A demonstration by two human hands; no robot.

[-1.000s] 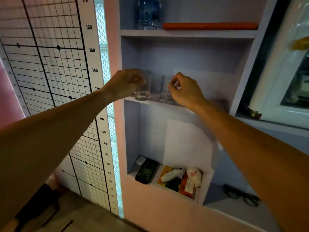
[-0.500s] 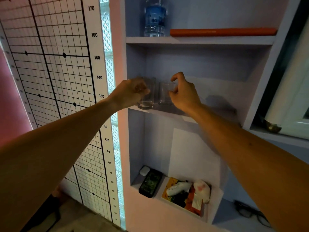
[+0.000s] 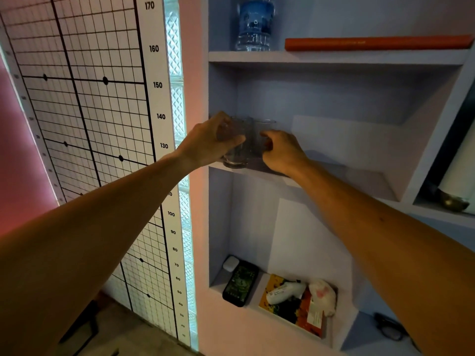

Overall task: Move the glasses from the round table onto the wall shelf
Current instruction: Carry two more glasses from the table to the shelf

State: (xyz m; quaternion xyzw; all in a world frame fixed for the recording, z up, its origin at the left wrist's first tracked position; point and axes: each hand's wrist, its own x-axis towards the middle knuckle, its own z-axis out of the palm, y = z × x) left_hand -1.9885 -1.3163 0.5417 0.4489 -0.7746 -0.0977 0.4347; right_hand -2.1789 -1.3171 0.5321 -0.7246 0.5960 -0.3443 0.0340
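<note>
We have two clear drinking glasses at the front left of the middle wall shelf (image 3: pixel 334 176), side by side and all but touching. The left glass (image 3: pixel 235 150) sits with its thick base on the shelf board, close to the front edge and the left wall of the niche. The right glass (image 3: pixel 259 140) stands just beside it, its rim visible above our fingers, its base hidden behind our right hand.

Our left hand (image 3: pixel 210 142) wraps the left glass from the outer side, thumb across the front, the grip closed on the glass. Our right hand (image 3: pixel 281 152) comes in from the right and front, fingers curled against the right glass; the grip looks closed on it, though the far side of the contact is hidden (the light is dim and the glass is transparent).

We judge the carry done and the placing nearly finished: both glasses appear set down, and what remains is to let go and draw the arms back. The round worktop is out of view, so we cannot tell whether more glasses wait there.

Above, a water bottle (image 3: pixel 254 24) and an orange roll (image 3: pixel 372 43) occupy the upper shelf; below lies a phone (image 3: pixel 240 285).
</note>
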